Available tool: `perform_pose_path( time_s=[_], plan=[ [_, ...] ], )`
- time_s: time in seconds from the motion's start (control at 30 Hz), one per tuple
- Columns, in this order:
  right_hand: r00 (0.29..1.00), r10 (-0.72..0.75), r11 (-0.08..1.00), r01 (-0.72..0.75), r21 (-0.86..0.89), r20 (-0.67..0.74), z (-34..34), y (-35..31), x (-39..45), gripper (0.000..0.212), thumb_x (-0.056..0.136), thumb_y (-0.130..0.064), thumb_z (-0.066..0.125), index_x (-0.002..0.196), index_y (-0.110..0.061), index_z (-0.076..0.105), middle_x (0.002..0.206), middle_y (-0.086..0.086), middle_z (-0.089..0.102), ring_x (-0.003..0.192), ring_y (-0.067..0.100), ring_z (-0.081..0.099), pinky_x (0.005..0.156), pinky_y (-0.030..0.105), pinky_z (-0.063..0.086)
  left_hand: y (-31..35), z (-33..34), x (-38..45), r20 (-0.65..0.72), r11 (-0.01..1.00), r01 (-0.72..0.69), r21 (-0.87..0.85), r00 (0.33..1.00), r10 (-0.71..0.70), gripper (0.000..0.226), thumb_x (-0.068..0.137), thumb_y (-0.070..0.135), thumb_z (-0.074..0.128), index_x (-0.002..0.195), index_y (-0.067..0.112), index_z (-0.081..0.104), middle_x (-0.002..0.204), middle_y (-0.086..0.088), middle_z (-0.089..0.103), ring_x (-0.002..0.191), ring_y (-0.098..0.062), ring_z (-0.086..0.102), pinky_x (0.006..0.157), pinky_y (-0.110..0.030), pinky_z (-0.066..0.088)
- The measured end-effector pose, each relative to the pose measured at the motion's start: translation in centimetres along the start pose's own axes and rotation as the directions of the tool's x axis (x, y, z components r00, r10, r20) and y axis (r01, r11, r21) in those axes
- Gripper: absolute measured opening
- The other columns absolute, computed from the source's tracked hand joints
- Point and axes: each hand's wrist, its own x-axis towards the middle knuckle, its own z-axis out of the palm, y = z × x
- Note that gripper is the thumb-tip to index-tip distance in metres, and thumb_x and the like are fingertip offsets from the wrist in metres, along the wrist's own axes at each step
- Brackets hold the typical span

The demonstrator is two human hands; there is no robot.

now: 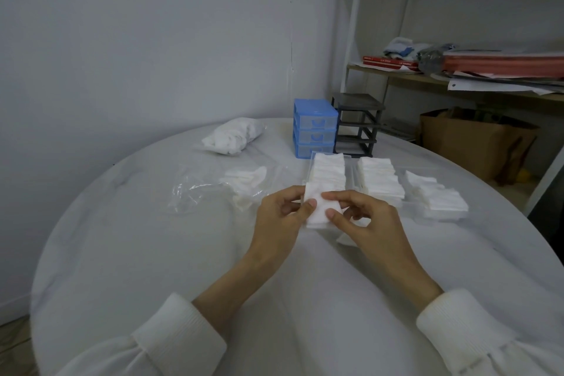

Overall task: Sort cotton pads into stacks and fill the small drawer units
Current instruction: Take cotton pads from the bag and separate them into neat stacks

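clear drawers (328,175) hold cotton pad rows | blue unit (315,132) drawers closed | both hands' fingers (311,204) pinch pad stack (320,207) | no legible writing

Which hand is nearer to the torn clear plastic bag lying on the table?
Left. The left hand grips the cotton pads just right of the clear plastic bag. The right hand holds the pads' other side, farther from the bag.

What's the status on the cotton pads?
Left hand and right hand pinch small stack of white square cotton pads. Nothing in the way.
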Motion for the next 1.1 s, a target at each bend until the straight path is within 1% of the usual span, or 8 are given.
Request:
perform_pose_path(
  time_s=[0.3, 0.43, 0.5, 0.63, 0.8, 0.87, 0.97, 1.1],
  plan=[
    [1.000, -0.016, 0.999, 0.015, -0.037, -0.021, -0.1, 0.0, 0.0, 0.021, 0.081, -0.013, 0.070, 0.098, -0.024, 0.068, 0.082, -0.006, 0.062, 0.073, -0.001, 0.053, 0.071, 0.004, 0.039, 0.3, -0.1, 0.1, -0.027, 1.000, -0.009, -0.013, 1.000, 0.008, 0.026, 0.082, -0.002, 0.065, 0.092, 0.021, 0.069, 0.088, -0.002, 0.071, 0.079, -0.017, 0.069, 0.067, -0.022, 0.055],
    [0.998, -0.020, 0.998, 0.016, -0.055, -0.064, -0.1, 0.2, 0.1, 0.019, 0.082, -0.014, 0.069, 0.095, -0.028, 0.065, 0.098, -0.014, 0.056, 0.085, -0.002, 0.052, 0.072, 0.002, 0.038, 0.6, -0.2, 0.0, 0.017, 0.998, 0.000, -0.062, 1.000, 0.001, 0.037, 0.083, -0.002, 0.064, 0.110, 0.023, 0.062, 0.098, -0.011, 0.070, 0.079, -0.017, 0.068, 0.067, -0.025, 0.055],
    [0.998, 0.013, 1.000, -0.012, 0.017, -0.066, -0.2, 0.2, 0.2, 0.024, 0.082, -0.014, 0.069, 0.096, -0.032, 0.061, 0.107, -0.018, 0.052, 0.092, -0.002, 0.054, 0.074, 0.005, 0.043, 0.8, -0.2, -0.1, 0.042, 0.995, 0.018, -0.101, 0.999, -0.013, 0.042, 0.084, -0.002, 0.062, 0.119, 0.020, 0.054, 0.096, -0.012, 0.070, 0.076, -0.015, 0.069, 0.063, -0.023, 0.054],
    [0.991, 0.123, 0.951, -0.135, 0.278, 0.062, -0.1, -0.4, 0.1, 0.030, 0.085, -0.005, 0.064, 0.101, -0.030, 0.058, 0.112, -0.017, 0.054, 0.078, 0.005, 0.066, 0.067, 0.016, 0.052, 1.1, -0.3, -0.4, 0.088, 0.986, 0.022, -0.163, 0.996, -0.008, 0.027, 0.088, -0.006, 0.055, 0.101, 0.015, 0.043, 0.087, -0.012, 0.070, 0.068, -0.013, 0.067, 0.056, -0.022, 0.052],
    [0.988, 0.139, 0.935, -0.151, 0.320, 0.060, 0.0, -0.2, 0.2, 0.021, 0.084, 0.000, 0.063, 0.089, -0.020, 0.062, 0.095, -0.004, 0.060, 0.061, 0.001, 0.060, 0.062, 0.016, 0.051, 0.6, -0.2, -0.1, 0.092, 0.999, 0.009, -0.046, 0.996, -0.005, 0.020, 0.092, -0.002, 0.051, 0.079, 0.013, 0.050, 0.083, -0.019, 0.061, 0.075, -0.025, 0.056, 0.068, -0.037, 0.046],
    [0.991, 0.118, 0.941, -0.134, 0.312, 0.069, -0.1, -0.1, 0.3, 0.018, 0.085, 0.001, 0.062, 0.084, -0.017, 0.064, 0.092, -0.007, 0.062, 0.060, 0.001, 0.059, 0.063, 0.016, 0.050, 0.5, -0.1, -0.1, 0.098, 1.000, -0.002, -0.021, 0.995, 0.004, 0.021, 0.091, -0.001, 0.053, 0.077, 0.013, 0.061, 0.083, -0.012, 0.064, 0.077, -0.022, 0.059, 0.071, -0.038, 0.049],
    [0.995, 0.084, 0.965, -0.095, 0.246, 0.053, -0.1, 0.2, 0.3, 0.019, 0.086, -0.002, 0.061, 0.085, -0.021, 0.066, 0.095, -0.009, 0.064, 0.069, 0.003, 0.061, 0.067, 0.013, 0.048, 0.6, 0.0, -0.2, 0.096, 1.000, 0.021, -0.021, 0.995, -0.019, 0.021, 0.087, -0.004, 0.058, 0.085, 0.015, 0.069, 0.085, -0.001, 0.069, 0.076, -0.011, 0.066, 0.070, -0.027, 0.055],
    [0.999, 0.035, 0.999, -0.035, -0.034, -0.013, -0.9, 0.6, 0.6, 0.034, 0.086, 0.003, 0.057, 0.088, -0.031, 0.061, 0.095, -0.016, 0.065, 0.081, 0.003, 0.061, 0.070, 0.009, 0.045, 0.2, -0.4, 0.1, 0.017, 0.998, 0.002, 0.062, 1.000, -0.003, 0.028, 0.082, -0.005, 0.064, 0.086, 0.022, 0.070, 0.095, -0.002, 0.067, 0.079, -0.014, 0.063, 0.066, -0.018, 0.050]
  ],
)
